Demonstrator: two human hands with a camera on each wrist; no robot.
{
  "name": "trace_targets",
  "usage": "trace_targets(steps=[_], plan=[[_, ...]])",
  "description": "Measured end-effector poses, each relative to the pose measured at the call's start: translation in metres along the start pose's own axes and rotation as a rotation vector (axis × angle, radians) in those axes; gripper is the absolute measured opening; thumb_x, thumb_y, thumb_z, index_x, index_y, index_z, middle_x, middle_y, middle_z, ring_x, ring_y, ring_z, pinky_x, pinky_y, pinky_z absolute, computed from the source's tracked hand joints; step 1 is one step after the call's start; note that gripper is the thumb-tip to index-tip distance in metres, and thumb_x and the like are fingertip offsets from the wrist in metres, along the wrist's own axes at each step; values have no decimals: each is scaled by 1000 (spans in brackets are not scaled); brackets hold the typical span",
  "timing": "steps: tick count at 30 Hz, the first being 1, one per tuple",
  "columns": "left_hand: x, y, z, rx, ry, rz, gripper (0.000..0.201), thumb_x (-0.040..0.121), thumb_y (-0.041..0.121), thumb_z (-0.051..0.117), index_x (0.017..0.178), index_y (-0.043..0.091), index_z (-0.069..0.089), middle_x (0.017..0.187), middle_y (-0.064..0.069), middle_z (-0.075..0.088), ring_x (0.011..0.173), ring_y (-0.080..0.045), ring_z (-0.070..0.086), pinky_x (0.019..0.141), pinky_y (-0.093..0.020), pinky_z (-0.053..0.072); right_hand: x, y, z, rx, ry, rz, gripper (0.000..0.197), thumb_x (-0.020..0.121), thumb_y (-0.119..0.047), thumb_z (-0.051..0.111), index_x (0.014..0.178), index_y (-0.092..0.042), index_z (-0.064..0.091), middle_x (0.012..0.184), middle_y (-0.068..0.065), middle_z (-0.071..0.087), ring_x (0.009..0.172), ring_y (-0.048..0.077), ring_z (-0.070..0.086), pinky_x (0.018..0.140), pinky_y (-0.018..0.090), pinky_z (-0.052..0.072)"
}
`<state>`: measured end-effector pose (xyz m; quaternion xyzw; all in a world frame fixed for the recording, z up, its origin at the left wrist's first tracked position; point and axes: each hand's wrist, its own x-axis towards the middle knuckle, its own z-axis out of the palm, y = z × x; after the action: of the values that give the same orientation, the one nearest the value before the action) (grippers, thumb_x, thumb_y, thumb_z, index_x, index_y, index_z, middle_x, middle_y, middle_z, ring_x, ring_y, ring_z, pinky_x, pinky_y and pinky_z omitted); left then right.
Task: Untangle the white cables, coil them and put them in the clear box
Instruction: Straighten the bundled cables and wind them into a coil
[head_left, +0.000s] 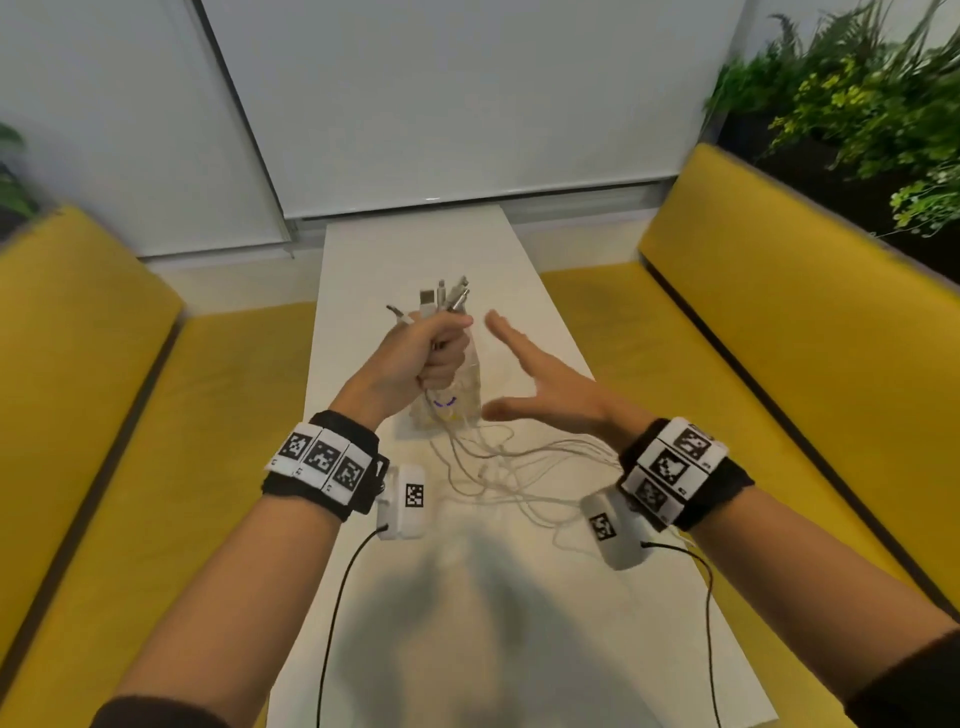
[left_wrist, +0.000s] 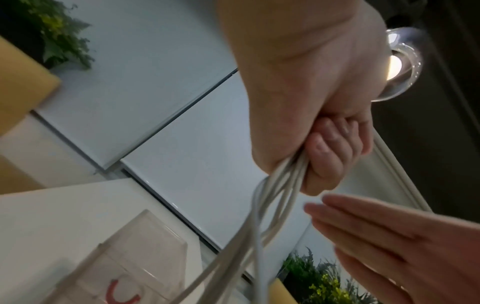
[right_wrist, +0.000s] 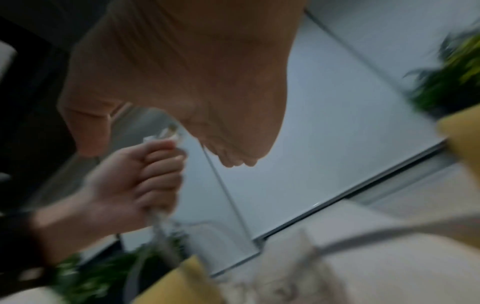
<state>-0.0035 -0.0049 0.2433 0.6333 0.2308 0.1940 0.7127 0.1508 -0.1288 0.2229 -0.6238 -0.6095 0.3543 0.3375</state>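
Note:
My left hand (head_left: 436, 348) grips a bundle of white cables (head_left: 498, 462) in a fist above the table. Their plug ends (head_left: 447, 296) stick up out of the fist and the loose lengths hang down and trail across the table toward me. The left wrist view shows the cables (left_wrist: 280, 183) leaving the curled fingers (left_wrist: 327, 156). My right hand (head_left: 524, 374) is flat with straight fingers, just right of the fist, holding nothing. The clear box (head_left: 457, 400) stands on the table below and behind the left fist, partly hidden by it.
The narrow white table (head_left: 415, 249) runs away from me between two yellow benches (head_left: 104, 415) (head_left: 779, 338). White blinds (head_left: 467, 104) close off the far end. Green plants (head_left: 857, 98) stand behind the right bench.

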Motion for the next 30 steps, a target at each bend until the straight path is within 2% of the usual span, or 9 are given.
trace_targets(steps=[4, 9, 11, 14, 16, 19, 23, 27, 30], plan=[[-4, 5, 11, -138, -15, 26, 44, 100, 21, 47, 59, 18, 31, 47, 2, 24, 35, -10, 17, 40, -29, 10, 23, -23, 41, 405, 82, -139, 80, 80, -9, 76, 144, -14, 30, 143, 9, 48, 134, 15, 48, 112, 35, 42], [-12, 9, 16, -65, 147, 107, 49, 99, 19, 58, 57, 13, 35, 46, -2, 27, 39, -15, 29, 42, -25, 32, 32, -26, 67, 649, 85, -44, 47, 87, -6, 53, 130, -14, 34, 102, 35, 54, 85, 49, 57, 79, 54, 52], [-14, 11, 11, -73, 174, 133, 46, 96, 20, 65, 57, 13, 41, 47, -3, 32, 43, -19, 37, 47, -27, 39, 29, -28, 70, 579, 45, -39, 29, 95, -17, 47, 123, -14, 37, 74, 15, 46, 59, 18, 48, 61, 36, 44], [-13, 12, 3, -243, 168, 146, 31, 92, 22, 72, 69, 15, 53, 46, 0, 34, 40, -14, 34, 44, -27, 33, 29, -26, 72, 490, 59, -48, 31, 103, -34, 43, 117, -6, 42, 67, -3, 39, 54, 3, 36, 53, 23, 34], [-11, 14, 3, -324, 123, 177, 19, 91, 25, 72, 82, 19, 57, 47, 3, 34, 38, -10, 29, 41, -24, 27, 28, -27, 74, 386, 124, -86, 25, 105, -33, 39, 92, -13, 47, 64, -5, 39, 50, 1, 35, 51, 20, 33], [-9, 17, 6, -386, 26, 167, 34, 87, 41, 70, 76, 18, 46, 48, 5, 30, 41, -8, 24, 42, -23, 18, 28, -22, 81, 237, 256, -130, 33, 107, -28, 35, 75, -20, 40, 61, -6, 40, 49, 3, 36, 54, 22, 31], [-7, 16, 6, -369, 42, 145, 51, 99, 40, 57, 63, 15, 32, 45, 2, 28, 39, -9, 27, 39, -21, 24, 25, -15, 82, 107, 294, -223, 29, 107, -20, 31, 80, -22, 40, 59, -7, 40, 48, 5, 38, 52, 16, 30], [-9, 15, 9, -399, 25, 157, 52, 97, 44, 56, 61, 16, 33, 45, 4, 28, 37, -7, 24, 38, -21, 18, 20, -9, 78, 77, 260, -259, 25, 108, -16, 29, 107, 2, 47, 62, -9, 39, 52, 3, 43, 54, 12, 33], [-14, 15, 10, -383, -39, 165, 51, 94, 47, 56, 59, 17, 35, 46, 5, 30, 38, -7, 24, 40, -22, 17, 16, -2, 70, 6, 205, -281, 21, 107, -17, 32, 94, -7, 45, 65, -9, 42, 56, 2, 45, 56, 13, 33]])
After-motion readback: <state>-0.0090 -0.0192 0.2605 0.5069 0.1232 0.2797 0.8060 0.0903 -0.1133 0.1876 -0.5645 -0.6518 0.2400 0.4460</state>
